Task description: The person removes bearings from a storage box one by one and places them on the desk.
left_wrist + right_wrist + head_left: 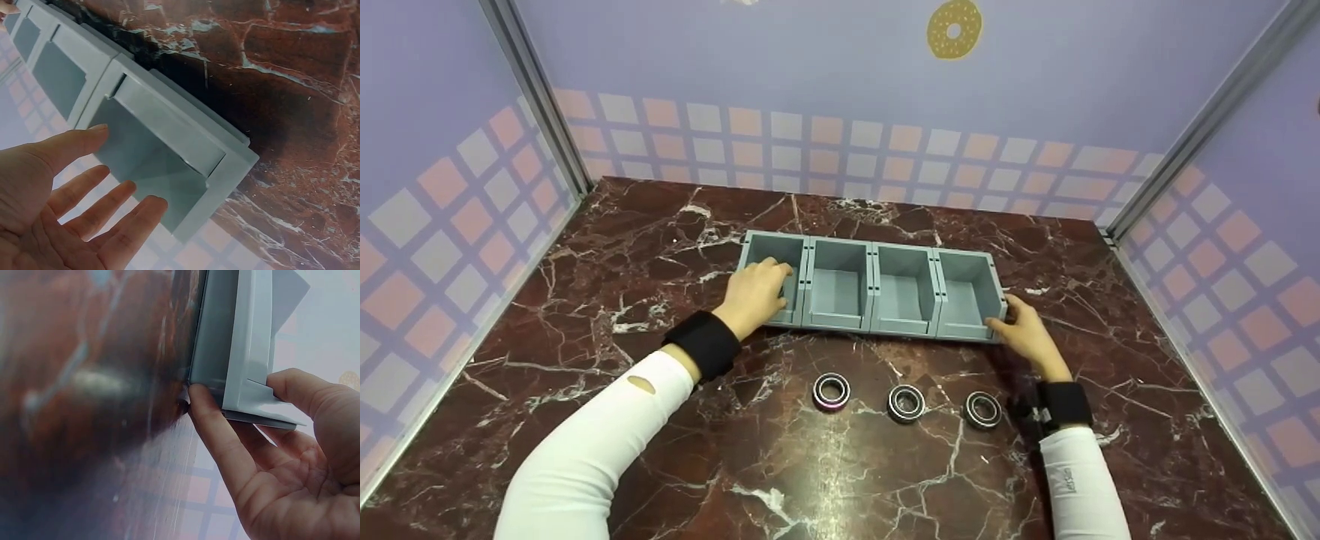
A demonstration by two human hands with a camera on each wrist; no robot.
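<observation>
A grey storage bin (840,279) with several compartments in a row stands on the table. My left hand (756,292) is over its leftmost compartment. In the left wrist view the left hand's fingers (107,219) are loosely bent and spread in front of the compartment's opening, with nothing between them and the thumb. At the bin's right end, my right hand (1026,334) grips the front corner. The right wrist view shows the right thumb (298,388) on the end wall's edge and the fingers against the outer side and underneath.
Three ball bearings lie in a loose row in front of the bin: a left one (831,392), a middle one (906,403) and a right one (982,410). The dark red marble-patterned table (675,480) is bounded by patterned panels (840,90) at the back and sides.
</observation>
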